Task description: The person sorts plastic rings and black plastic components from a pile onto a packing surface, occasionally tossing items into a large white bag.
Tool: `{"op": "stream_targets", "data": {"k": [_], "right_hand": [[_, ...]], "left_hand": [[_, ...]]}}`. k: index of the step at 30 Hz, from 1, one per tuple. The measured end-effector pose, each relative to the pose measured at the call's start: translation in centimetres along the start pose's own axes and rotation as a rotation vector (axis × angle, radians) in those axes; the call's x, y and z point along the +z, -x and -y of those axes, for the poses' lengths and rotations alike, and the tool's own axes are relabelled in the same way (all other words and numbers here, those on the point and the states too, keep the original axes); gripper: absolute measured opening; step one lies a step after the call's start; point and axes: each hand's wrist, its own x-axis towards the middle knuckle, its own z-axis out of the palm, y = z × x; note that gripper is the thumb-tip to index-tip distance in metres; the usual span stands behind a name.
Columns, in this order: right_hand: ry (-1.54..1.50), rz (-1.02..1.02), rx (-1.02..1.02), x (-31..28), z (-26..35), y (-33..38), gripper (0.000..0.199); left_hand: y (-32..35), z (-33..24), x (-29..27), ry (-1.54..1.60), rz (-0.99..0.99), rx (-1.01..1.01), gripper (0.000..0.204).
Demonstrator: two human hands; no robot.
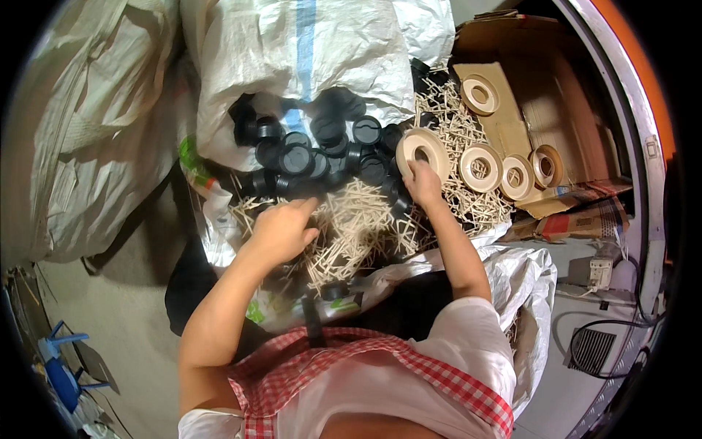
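Observation:
My right hand (pixel 424 184) grips the near rim of a cream plastic ring (pixel 431 146), with its fingers over the edge by the centre hole. It stands beside the right side of the heap of black round plastic caps (pixel 296 158). My left hand (pixel 281 230) reaches to the near edge of that heap, thumb and forefinger apart; its fingertips are close to the caps, and nothing shows in it. Pale thin sticks (pixel 351 223) lie loose between my two hands, slightly smeared. Another cream ring (pixel 480 168) lies on sticks to the right of my right hand.
A large white woven sack (pixel 248 58) with a blue stripe opens over the caps. At right, a cardboard box (pixel 578 110) lies open with several cream rings by it. White sheeting (pixel 526 278) bunches near my right arm. A blue stool (pixel 62 373) stands on the floor at left.

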Motion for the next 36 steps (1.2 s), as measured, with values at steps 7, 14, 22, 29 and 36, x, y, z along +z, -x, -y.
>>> {"op": "stream_targets", "data": {"k": [7, 14, 22, 29, 36], "right_hand": [[-0.268, -0.045, -0.361, -5.2, 10.6, 7.3, 0.021], [-0.924, -0.067, 0.033, -3.3, 18.8, -4.5, 0.029], [0.273, 0.161, -0.387, 6.6, 19.1, -16.4, 0.066], [0.396, 0.545, 0.047, 4.4, 14.0, -18.1, 0.086], [-0.037, 0.574, -0.206, 3.4, 12.1, -7.3, 0.079]], "left_hand": [[-1.6, 0.3, 6.4, 0.892, -0.089, -0.217, 0.075], [-1.4, 0.1, -0.5, 1.59, -0.738, -0.331, 0.045], [-0.6, 0.4, -2.8, 1.61, -0.858, -0.315, 0.05], [-0.4, 0.8, -4.0, 1.557, -0.844, -0.236, 0.046], [-1.4, 1.7, -3.8, 1.541, -0.974, -0.199, 0.049]]}}
